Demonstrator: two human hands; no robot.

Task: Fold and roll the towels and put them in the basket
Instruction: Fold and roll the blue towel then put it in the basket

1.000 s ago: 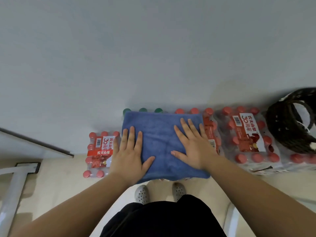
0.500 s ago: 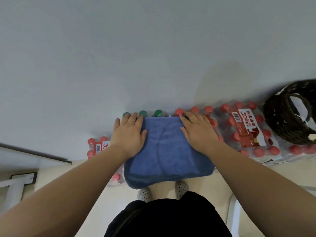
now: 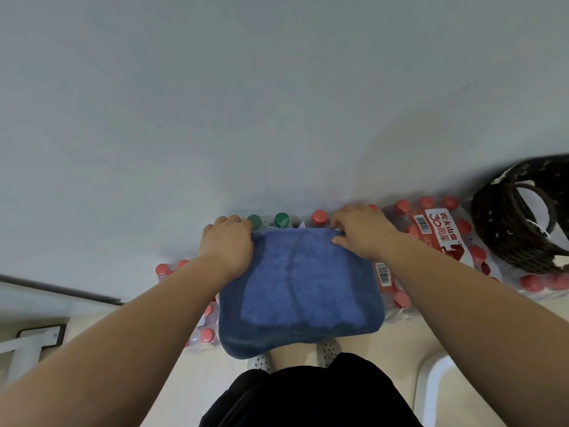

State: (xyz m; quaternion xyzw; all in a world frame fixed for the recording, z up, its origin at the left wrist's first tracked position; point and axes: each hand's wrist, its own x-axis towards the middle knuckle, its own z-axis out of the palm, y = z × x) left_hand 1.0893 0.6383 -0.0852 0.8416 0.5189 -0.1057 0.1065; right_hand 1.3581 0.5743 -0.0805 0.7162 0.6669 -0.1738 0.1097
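Note:
A folded blue towel (image 3: 300, 291) lies flat on top of shrink-wrapped packs of bottles. My left hand (image 3: 227, 243) grips the towel's far left corner, fingers curled over the edge. At the far right corner, my right hand (image 3: 358, 231) holds the far edge, thumb on top and fingers curled behind it. A dark woven basket (image 3: 520, 217) with a handle stands to the right on the bottle packs, apart from both hands.
Packs of red-capped bottles (image 3: 437, 238) line the base of a plain grey wall (image 3: 277, 103), with two green caps (image 3: 268, 220) behind the towel. My feet in white shoes (image 3: 260, 362) are below. A white frame (image 3: 27, 343) stands at the lower left.
Both hands slid from flat on the towel's middle up to its far edge and curled round the far corners. The view tilted, so the towel sits lower in frame.

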